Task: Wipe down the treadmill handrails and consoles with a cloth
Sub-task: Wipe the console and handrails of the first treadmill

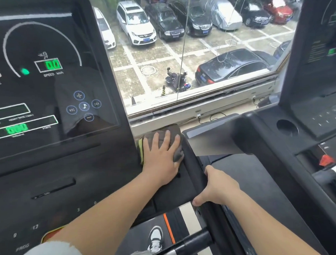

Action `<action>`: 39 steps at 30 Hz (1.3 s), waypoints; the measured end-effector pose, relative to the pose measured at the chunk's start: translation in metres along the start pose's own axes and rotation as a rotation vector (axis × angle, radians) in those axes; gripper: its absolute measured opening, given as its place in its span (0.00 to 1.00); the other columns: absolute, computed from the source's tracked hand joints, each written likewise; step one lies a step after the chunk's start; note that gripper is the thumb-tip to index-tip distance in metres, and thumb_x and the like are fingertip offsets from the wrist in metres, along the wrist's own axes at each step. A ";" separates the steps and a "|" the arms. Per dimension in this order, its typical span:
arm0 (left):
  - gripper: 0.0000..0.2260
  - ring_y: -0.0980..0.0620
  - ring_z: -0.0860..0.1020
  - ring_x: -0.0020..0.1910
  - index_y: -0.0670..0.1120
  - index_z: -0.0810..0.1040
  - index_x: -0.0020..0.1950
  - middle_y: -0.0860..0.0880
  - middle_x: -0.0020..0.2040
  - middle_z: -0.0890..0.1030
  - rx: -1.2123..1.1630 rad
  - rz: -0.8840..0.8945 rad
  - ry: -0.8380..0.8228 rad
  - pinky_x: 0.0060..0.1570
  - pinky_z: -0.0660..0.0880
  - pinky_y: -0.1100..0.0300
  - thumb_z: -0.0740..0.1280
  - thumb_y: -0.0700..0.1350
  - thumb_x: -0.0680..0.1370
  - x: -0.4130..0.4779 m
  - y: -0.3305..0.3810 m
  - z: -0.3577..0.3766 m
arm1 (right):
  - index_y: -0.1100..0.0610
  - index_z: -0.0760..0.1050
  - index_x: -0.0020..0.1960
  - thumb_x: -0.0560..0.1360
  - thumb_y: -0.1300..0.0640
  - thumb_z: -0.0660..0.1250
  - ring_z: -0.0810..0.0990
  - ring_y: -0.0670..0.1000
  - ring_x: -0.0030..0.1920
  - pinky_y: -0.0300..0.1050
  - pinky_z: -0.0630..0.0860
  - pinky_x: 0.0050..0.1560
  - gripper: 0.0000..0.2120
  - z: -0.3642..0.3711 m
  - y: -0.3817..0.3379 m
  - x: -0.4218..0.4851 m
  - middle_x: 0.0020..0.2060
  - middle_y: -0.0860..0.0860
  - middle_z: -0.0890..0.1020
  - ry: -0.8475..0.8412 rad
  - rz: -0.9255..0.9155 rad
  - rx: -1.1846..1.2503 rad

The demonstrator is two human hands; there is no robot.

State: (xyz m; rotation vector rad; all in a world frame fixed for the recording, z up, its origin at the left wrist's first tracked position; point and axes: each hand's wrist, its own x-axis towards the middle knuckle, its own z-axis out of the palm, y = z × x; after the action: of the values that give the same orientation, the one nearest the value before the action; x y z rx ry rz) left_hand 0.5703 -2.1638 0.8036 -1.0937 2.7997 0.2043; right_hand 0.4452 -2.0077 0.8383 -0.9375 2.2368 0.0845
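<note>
The left hand (161, 156) lies flat with fingers spread on the cloth (163, 133), pressing it on the black side wing (177, 188) just right of the console (47, 84); the hand is not closed around it. The right hand (217, 186) is curled on the wing's outer edge, thumb under, prob. to steady the body. Risks, as I judge: the cloth is only pressed, not gripped, and its far part hangs near the wing's edge, so a fast push fwd can let it slip off and fall betw. the machines. Also the console is powered (green digits lit), so if the wipe goes left onto the touch buttons (84, 106) it may start smth, and one shoe (156, 239) stands below the wing on the belt. Count: 2 hands, 1 cloth, 2 consoles incl. the second console (317, 74) far right of the first, 5 round touch buttons, 1 shoe visible.
</note>
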 end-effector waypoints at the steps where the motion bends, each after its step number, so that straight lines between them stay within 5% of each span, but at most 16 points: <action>1: 0.32 0.38 0.40 0.82 0.60 0.38 0.83 0.50 0.85 0.41 0.017 0.063 0.009 0.75 0.38 0.32 0.48 0.66 0.82 -0.020 0.006 0.004 | 0.47 0.65 0.59 0.52 0.36 0.80 0.79 0.49 0.50 0.51 0.80 0.52 0.43 0.001 0.001 0.001 0.48 0.43 0.78 0.006 0.002 0.004; 5: 0.36 0.35 0.41 0.82 0.58 0.43 0.83 0.48 0.85 0.44 0.080 0.411 -0.040 0.75 0.39 0.30 0.54 0.63 0.79 -0.093 0.010 0.032 | 0.47 0.67 0.54 0.49 0.35 0.79 0.80 0.47 0.47 0.50 0.81 0.49 0.40 0.003 0.002 0.003 0.46 0.42 0.80 0.010 0.000 0.021; 8: 0.37 0.38 0.45 0.83 0.61 0.45 0.83 0.50 0.85 0.48 0.140 0.492 -0.060 0.76 0.42 0.30 0.59 0.63 0.78 -0.081 -0.006 0.032 | 0.47 0.67 0.54 0.48 0.36 0.79 0.80 0.46 0.46 0.48 0.80 0.49 0.40 0.001 0.000 0.001 0.45 0.42 0.79 0.010 0.007 0.012; 14: 0.31 0.40 0.38 0.83 0.62 0.38 0.82 0.53 0.85 0.40 0.016 0.002 -0.023 0.76 0.37 0.33 0.50 0.64 0.83 -0.012 0.004 -0.001 | 0.47 0.66 0.61 0.51 0.35 0.80 0.80 0.48 0.51 0.50 0.80 0.51 0.45 0.003 0.002 -0.005 0.50 0.42 0.79 0.011 0.010 0.042; 16: 0.33 0.39 0.36 0.82 0.60 0.36 0.82 0.52 0.84 0.38 -0.010 0.040 -0.049 0.75 0.36 0.33 0.51 0.64 0.82 -0.034 0.024 0.005 | 0.47 0.66 0.60 0.50 0.34 0.79 0.80 0.49 0.51 0.50 0.81 0.51 0.44 0.005 0.003 -0.005 0.50 0.42 0.79 0.018 0.009 0.056; 21: 0.35 0.43 0.38 0.82 0.63 0.40 0.82 0.54 0.84 0.41 0.077 0.467 -0.085 0.77 0.37 0.35 0.57 0.62 0.81 -0.071 0.002 0.018 | 0.46 0.67 0.56 0.49 0.34 0.77 0.80 0.47 0.48 0.51 0.82 0.50 0.41 0.009 0.006 -0.004 0.48 0.42 0.80 0.036 -0.004 0.085; 28: 0.30 0.42 0.39 0.83 0.63 0.39 0.82 0.55 0.84 0.40 -0.071 0.041 -0.050 0.77 0.36 0.34 0.48 0.65 0.83 -0.007 0.016 -0.005 | 0.47 0.67 0.71 0.58 0.38 0.79 0.80 0.51 0.59 0.48 0.79 0.56 0.45 0.020 0.012 -0.015 0.61 0.45 0.80 0.086 0.002 0.205; 32: 0.31 0.45 0.34 0.82 0.64 0.42 0.83 0.57 0.84 0.40 0.058 0.497 -0.115 0.77 0.33 0.37 0.51 0.62 0.81 -0.058 0.030 0.010 | 0.46 0.70 0.72 0.60 0.45 0.83 0.79 0.46 0.63 0.44 0.76 0.63 0.44 0.040 0.025 -0.027 0.63 0.41 0.80 0.119 -0.042 0.581; 34: 0.27 0.49 0.39 0.83 0.65 0.49 0.82 0.59 0.84 0.47 0.018 0.579 -0.100 0.79 0.36 0.39 0.50 0.63 0.83 -0.035 0.018 0.007 | 0.49 0.67 0.77 0.60 0.47 0.85 0.76 0.44 0.66 0.43 0.73 0.67 0.49 0.047 0.036 -0.032 0.66 0.43 0.77 0.096 -0.005 0.747; 36: 0.25 0.51 0.45 0.83 0.65 0.58 0.81 0.60 0.83 0.56 -0.020 0.490 -0.071 0.79 0.38 0.40 0.50 0.64 0.83 0.000 0.019 -0.003 | 0.50 0.71 0.74 0.62 0.44 0.84 0.76 0.44 0.66 0.45 0.72 0.69 0.45 0.054 0.046 -0.038 0.65 0.45 0.78 0.122 0.051 0.773; 39: 0.23 0.48 0.49 0.83 0.63 0.69 0.76 0.59 0.80 0.64 -0.043 0.328 -0.080 0.78 0.37 0.36 0.53 0.63 0.82 0.016 0.051 -0.009 | 0.48 0.80 0.60 0.70 0.45 0.80 0.81 0.41 0.55 0.43 0.76 0.62 0.21 0.060 0.057 -0.048 0.53 0.41 0.83 0.217 0.122 0.786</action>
State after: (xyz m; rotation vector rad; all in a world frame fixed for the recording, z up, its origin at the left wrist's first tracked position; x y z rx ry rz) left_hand 0.5228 -2.1386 0.8135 -0.6106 2.8958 0.3332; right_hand 0.4669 -1.9184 0.8124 -0.3855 2.2160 -0.8162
